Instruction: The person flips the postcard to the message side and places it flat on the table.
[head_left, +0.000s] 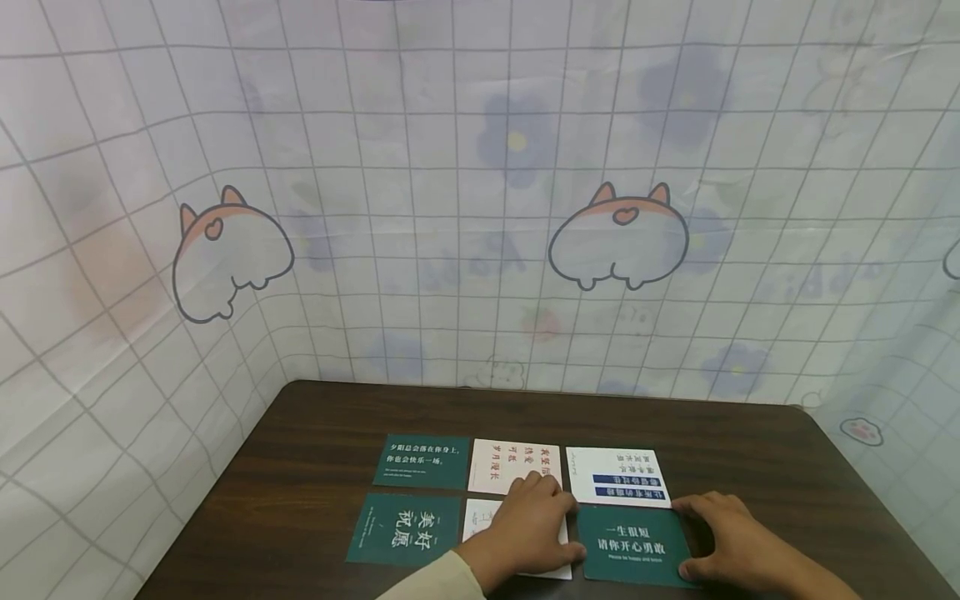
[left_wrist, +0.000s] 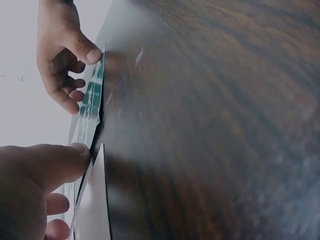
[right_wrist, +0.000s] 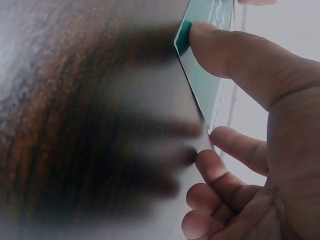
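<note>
Several printed cards lie in two rows. At the front right is a green card (head_left: 633, 543) with white lettering. My right hand (head_left: 738, 542) rests at its right side, the thumb (right_wrist: 207, 42) on the near corner and the other fingertips at the far corner. My left hand (head_left: 528, 529) lies over a white card (head_left: 480, 515) in the front middle and hides much of it. Its thumb (left_wrist: 65, 160) reaches the left edge of the green card. Its fingertips overlap the lower part of a white card with red writing (head_left: 504, 467).
At the back right sits a white card with blue bands (head_left: 615, 475). On the left are a green card (head_left: 422, 461) and, before it, another green card (head_left: 405, 529). The dark wooden table (head_left: 300, 467) meets a patterned, gridded curtain (head_left: 450, 275) at the back.
</note>
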